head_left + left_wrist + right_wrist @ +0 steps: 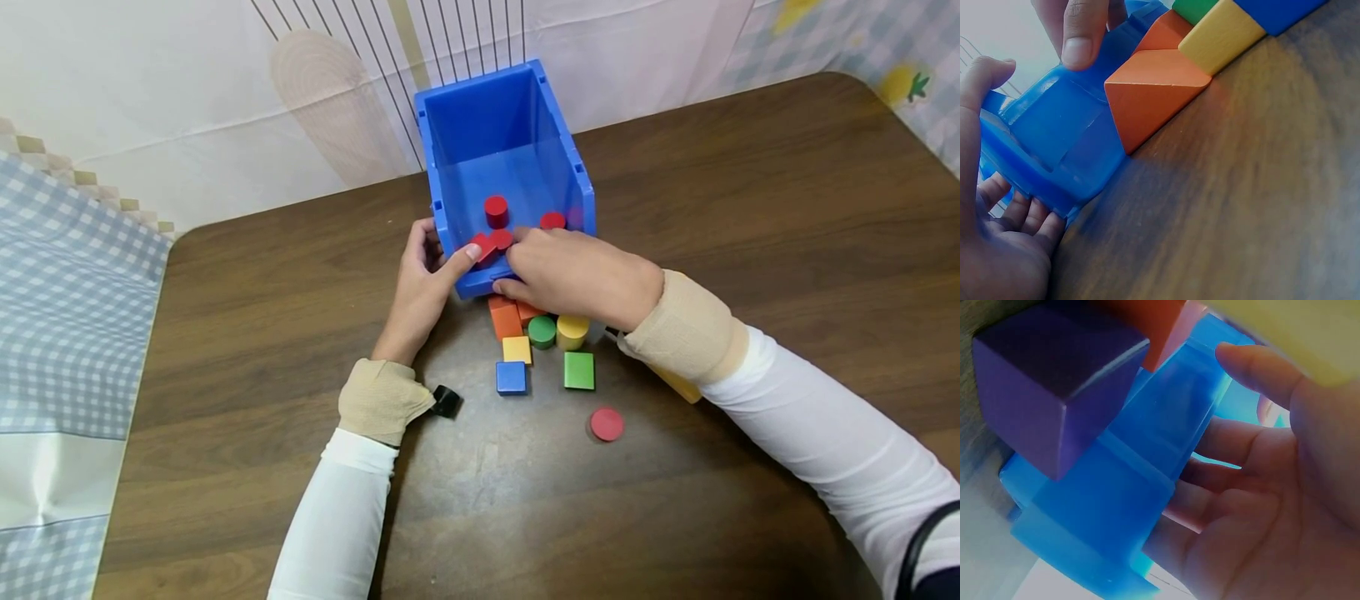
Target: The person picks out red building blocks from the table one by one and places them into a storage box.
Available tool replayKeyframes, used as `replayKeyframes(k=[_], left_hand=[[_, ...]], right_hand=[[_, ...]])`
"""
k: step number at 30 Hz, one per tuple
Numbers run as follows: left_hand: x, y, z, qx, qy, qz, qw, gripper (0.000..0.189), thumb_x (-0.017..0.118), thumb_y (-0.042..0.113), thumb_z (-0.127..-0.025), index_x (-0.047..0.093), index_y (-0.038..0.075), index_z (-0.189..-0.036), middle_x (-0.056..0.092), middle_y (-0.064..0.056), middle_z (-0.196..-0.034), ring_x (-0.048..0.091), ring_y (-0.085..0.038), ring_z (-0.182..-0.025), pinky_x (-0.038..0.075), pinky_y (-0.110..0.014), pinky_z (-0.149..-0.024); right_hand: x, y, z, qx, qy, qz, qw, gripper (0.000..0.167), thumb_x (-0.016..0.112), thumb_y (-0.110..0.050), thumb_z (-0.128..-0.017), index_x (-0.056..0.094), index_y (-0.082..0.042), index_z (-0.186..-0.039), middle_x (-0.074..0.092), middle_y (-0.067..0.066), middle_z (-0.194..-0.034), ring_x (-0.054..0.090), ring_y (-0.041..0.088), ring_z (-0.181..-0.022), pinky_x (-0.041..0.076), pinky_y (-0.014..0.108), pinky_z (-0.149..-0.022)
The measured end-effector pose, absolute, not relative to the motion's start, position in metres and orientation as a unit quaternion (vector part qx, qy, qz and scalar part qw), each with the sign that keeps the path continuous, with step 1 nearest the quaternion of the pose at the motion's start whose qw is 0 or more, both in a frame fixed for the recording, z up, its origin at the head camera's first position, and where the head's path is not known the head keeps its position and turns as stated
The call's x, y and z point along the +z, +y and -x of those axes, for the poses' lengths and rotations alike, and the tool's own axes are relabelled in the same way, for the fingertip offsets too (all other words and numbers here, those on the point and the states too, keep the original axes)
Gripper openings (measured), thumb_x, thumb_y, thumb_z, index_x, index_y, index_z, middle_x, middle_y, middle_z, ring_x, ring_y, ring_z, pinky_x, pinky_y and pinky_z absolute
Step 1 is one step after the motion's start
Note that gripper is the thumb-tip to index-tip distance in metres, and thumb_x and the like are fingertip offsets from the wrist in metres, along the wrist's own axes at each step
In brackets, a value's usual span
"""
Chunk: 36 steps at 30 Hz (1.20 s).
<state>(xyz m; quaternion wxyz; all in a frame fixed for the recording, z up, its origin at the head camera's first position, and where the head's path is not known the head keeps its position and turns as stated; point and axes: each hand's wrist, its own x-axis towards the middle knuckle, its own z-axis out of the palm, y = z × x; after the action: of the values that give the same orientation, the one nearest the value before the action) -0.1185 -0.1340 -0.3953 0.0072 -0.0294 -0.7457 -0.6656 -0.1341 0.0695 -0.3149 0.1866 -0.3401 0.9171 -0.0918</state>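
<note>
A blue plastic bin [573,158] stands at the back of the table, its low front wall toward me. My left hand [418,287] grips its front left corner, thumb over the rim and fingers along the outer side. Over the front rim curls my right hand [577,271], its fingers inside the bin and its thumb against the outer front wall; its fingertips are hidden in the head view. Several red blocks lie in the bin, among them a red cylinder [496,212] and another red cylinder [552,220] near the right hand. A red piece [483,247] lies by the left thumb.
Before the bin lie an orange triangular block [505,317], green cylinder [542,332], yellow cylinder [572,332], yellow cube [517,350], blue cube [512,378], green cube [579,371] and red disc [606,424]. A purple cube [1054,394] shows in the right wrist view. A curtain hangs behind.
</note>
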Motion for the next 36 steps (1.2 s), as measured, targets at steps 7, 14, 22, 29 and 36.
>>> replayKeyframes(k=[7, 14, 22, 29, 36], left_hand=[[-0.3960, -0.1342, 0.1187, -0.665, -0.746, 0.029, 0.007, 0.063, 0.073, 0.031, -0.096, 0.045, 0.001, -0.144, 0.056, -0.017, -0.135, 0.058, -0.023, -0.121, 0.050, -0.038, -0.107], [-0.3951, -0.1342, 0.1176, -0.662, -0.749, 0.024, 0.005, 0.063, 0.073, 0.031, -0.096, 0.045, 0.002, -0.145, 0.056, -0.016, -0.137, 0.057, -0.022, -0.122, 0.050, -0.040, -0.109], [-0.3938, -0.1336, 0.1183, -0.664, -0.748, 0.020, 0.005, 0.061, 0.073, 0.030, -0.096, 0.046, 0.003, -0.143, 0.057, -0.015, -0.136, 0.057, -0.024, -0.123, 0.049, -0.039, -0.109], [-0.3927, -0.1333, 0.1176, -0.665, -0.747, 0.017, 0.001, 0.066, 0.074, 0.035, -0.093, 0.046, 0.004, -0.144, 0.057, -0.014, -0.136, 0.058, -0.025, -0.123, 0.050, -0.039, -0.110], [-0.3932, -0.1334, 0.1185, -0.669, -0.743, 0.018, 0.005, 0.065, 0.075, 0.033, -0.093, 0.047, 0.003, -0.142, 0.057, -0.015, -0.134, 0.058, -0.025, -0.122, 0.049, -0.038, -0.109]], right_hand=[[-0.3149, 0.0697, 0.1365, -0.073, 0.924, 0.315, 0.204, 0.043, 0.067, -0.040, -0.104, 0.075, 0.000, -0.116, 0.063, 0.023, -0.123, 0.069, 0.031, -0.088, 0.064, 0.046, -0.085], [-0.3177, 0.0695, 0.1366, -0.062, 0.928, 0.307, 0.204, 0.053, 0.067, -0.042, -0.103, 0.069, 0.004, -0.129, 0.058, 0.026, -0.132, 0.070, 0.033, -0.093, 0.064, 0.048, -0.086], [-0.3181, 0.0696, 0.1359, -0.037, 0.928, 0.309, 0.204, 0.069, 0.068, -0.047, -0.102, 0.057, 0.007, -0.145, 0.053, 0.029, -0.145, 0.070, 0.042, -0.111, 0.060, 0.055, -0.091], [-0.3189, 0.0695, 0.1347, -0.016, 0.925, 0.324, 0.196, 0.065, 0.065, -0.045, -0.104, 0.059, 0.007, -0.142, 0.058, 0.028, -0.138, 0.069, 0.040, -0.111, 0.061, 0.055, -0.091], [-0.3206, 0.0675, 0.1336, -0.003, 0.926, 0.327, 0.190, 0.078, 0.064, -0.048, -0.104, 0.044, 0.008, -0.155, 0.051, 0.029, -0.152, 0.061, 0.045, -0.130, 0.056, 0.058, -0.097]])
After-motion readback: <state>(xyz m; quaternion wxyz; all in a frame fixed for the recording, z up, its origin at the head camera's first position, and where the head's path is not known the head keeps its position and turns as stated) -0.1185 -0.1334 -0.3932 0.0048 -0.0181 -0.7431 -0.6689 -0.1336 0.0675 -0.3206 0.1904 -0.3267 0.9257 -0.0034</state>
